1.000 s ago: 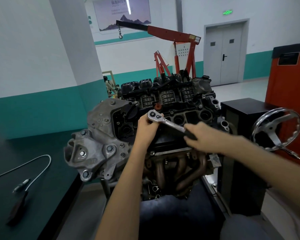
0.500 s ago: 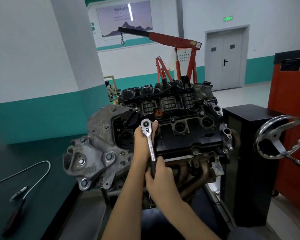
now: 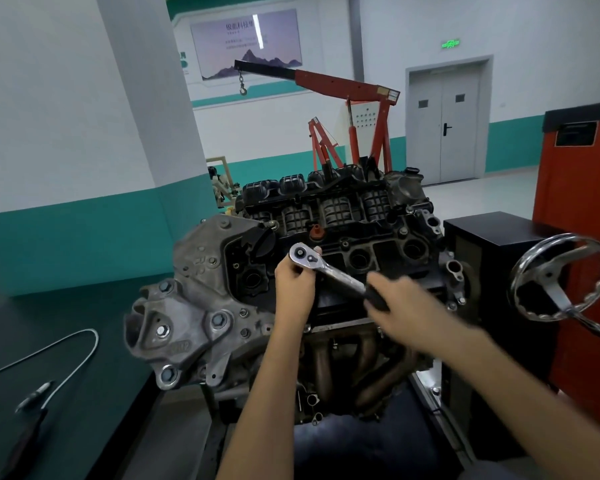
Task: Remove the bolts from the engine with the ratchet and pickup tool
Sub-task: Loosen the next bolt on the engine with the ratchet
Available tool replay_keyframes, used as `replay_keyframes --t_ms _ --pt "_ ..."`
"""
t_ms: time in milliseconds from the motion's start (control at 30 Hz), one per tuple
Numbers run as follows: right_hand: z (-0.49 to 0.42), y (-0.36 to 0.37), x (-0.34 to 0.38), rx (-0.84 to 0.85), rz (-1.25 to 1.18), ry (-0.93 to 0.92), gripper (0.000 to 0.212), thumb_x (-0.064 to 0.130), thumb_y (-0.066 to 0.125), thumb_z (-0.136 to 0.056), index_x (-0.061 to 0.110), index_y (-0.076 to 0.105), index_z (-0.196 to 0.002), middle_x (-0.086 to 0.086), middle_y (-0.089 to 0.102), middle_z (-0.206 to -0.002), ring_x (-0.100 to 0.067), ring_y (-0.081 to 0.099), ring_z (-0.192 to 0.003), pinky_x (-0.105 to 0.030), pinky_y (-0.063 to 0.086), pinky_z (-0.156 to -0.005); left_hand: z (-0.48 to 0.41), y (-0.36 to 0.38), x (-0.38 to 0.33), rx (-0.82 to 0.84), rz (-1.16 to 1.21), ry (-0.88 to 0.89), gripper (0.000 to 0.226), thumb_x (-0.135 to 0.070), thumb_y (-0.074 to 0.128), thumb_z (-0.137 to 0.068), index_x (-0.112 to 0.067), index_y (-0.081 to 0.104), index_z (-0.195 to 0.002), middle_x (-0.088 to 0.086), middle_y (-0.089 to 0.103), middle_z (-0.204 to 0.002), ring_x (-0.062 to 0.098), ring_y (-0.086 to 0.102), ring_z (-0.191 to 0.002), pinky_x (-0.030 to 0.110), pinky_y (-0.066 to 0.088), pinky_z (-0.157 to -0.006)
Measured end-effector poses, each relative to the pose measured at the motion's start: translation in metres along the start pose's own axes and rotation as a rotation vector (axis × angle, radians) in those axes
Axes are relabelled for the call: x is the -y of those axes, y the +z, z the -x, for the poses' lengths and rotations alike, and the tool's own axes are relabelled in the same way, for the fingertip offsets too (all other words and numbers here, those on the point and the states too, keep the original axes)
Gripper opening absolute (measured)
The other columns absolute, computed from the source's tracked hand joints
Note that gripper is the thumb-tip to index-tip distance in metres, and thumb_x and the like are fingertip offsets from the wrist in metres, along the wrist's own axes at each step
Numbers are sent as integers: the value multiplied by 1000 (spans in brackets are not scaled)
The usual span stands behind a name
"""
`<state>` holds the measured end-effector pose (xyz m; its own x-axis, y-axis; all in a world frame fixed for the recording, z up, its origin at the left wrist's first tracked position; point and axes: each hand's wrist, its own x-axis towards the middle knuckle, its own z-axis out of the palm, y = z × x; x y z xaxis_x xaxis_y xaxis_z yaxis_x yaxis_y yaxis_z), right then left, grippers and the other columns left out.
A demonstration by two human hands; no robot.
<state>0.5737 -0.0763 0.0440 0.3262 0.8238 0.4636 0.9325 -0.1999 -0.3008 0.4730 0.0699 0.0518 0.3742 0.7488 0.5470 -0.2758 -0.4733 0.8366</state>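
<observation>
Chrome ratchet [image 3: 329, 273] stands mid-frame on the engine [image 3: 361, 209]. The left hand [image 3: 293, 282] wraps its head, probably steadying it, while the right hand [image 3: 402, 303] grips the handle for leverage.

A green lit sign [image 3: 450, 44] hangs over the door [image 3: 444, 126], far beyond the right hand [image 3: 402, 306]; its symbols are too small to read. The poster [image 3: 245, 43] high above the left hand [image 3: 293, 289] bears blurred Chinese characters. Left of that hand, raised marks on the bracket [image 3: 181, 347] are illegible.
</observation>
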Motion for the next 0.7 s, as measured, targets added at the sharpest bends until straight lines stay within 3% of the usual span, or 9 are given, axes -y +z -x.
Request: replay_keyframes --t_ms 67,167,233,333,433,500,567,633,700 --pt "26 39 29 -65 -294 142 22 27 56 -89 28 35 -85 -1 50 -69 -16 52 -58 -18 38 -49 2 7 0 1 -12 2 41 -16 62 -94 -26 41 -60 -17 41 -53 0 37 -57 18 34 -58" --pt "32 78 72 -132 -528 201 21 18 55 -89 24 35 -91 -1 51 -67 -18 54 -61 -27 44 -54 -1 6 2 10 -13 18 46 -20 62 -94 -24 31 -61 -16 31 -51 2 27 -55 20 28 -54" --pt "30 81 77 -122 -559 185 19 15 54 -89 21 36 -91 1 49 -66 -13 51 -57 -26 43 -53 -4 2 1 42 -42 11 47 -22 63 -94 -23 29 -61 -15 28 -51 3 25 -53 18 26 -52" --pt "24 49 42 -4 -431 109 16 18 55 -89 23 40 -88 3 45 -67 -3 44 -52 -16 35 -46 -7 -2 2 63 -82 -19 46 -24 64 -93 -24 34 -58 -14 33 -52 3 30 -54 17 30 -53" --pt "-1 -8 -5 134 -112 -44 10 21 55 -90 20 46 -95 4 47 -67 -8 49 -50 -13 33 -41 -10 -1 0 94 -86 0 35 -11 59 -93 -22 59 -60 2 52 -62 0 50 -64 14 40 -65" --pt "-28 -44 -18 193 170 -178 13 22 54 -91 22 44 -99 9 44 -66 -16 56 -58 -18 36 -47 -8 -4 0 74 -75 -4 36 -5 53 -92 -27 66 -67 -8 61 -69 -1 55 -71 15 42 -70" --pt "-46 -57 -19 175 346 -256 20 25 54 -91 23 43 -108 12 39 -66 -20 51 -64 -27 38 -56 -4 -7 0 54 -60 14 29 -2 51 -92 -23 65 -76 -17 56 -62 -4 48 -61 12 38 -62" --pt "-38 -46 -18 106 311 -188 20 26 55 -90 23 43 -105 7 44 -68 -22 53 -66 -30 40 -59 -1 -6 1 46 -56 29 26 -1 52 -92 -19 64 -78 -20 58 -59 -6 50 -59 10 39 -62" --pt "-6 -13 -6 15 73 -48 16 26 55 -88 24 40 -93 -2 53 -71 -26 58 -66 -31 44 -57 1 -2 1 30 -45 19 33 -6 57 -94 -23 55 -66 -18 54 -55 -5 48 -59 13 39 -63"
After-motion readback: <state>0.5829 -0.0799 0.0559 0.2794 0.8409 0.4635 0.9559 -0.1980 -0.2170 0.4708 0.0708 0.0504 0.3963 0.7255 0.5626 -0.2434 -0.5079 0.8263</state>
